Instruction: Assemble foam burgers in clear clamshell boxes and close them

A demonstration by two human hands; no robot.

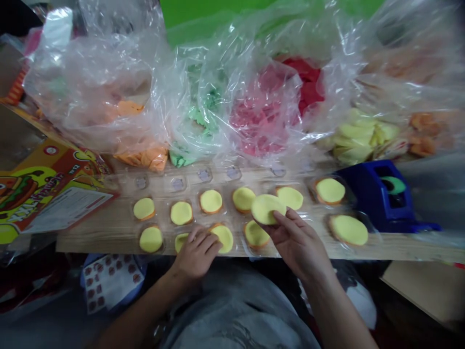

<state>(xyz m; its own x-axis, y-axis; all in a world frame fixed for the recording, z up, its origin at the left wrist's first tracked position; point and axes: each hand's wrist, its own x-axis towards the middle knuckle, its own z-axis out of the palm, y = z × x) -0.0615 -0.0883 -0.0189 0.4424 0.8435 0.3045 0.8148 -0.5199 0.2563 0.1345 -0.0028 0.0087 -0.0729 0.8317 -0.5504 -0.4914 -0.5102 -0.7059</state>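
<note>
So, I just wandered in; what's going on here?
A person is handling yellow rounds set in clear plastic trays along a wooden bench. The right hand holds one yellow round above the trays in a fingertip grip. The left hand is at the front row, partly covering another round; whether it grips anything is unclear. Behind the trays are clear bags of coloured pieces.
</note>
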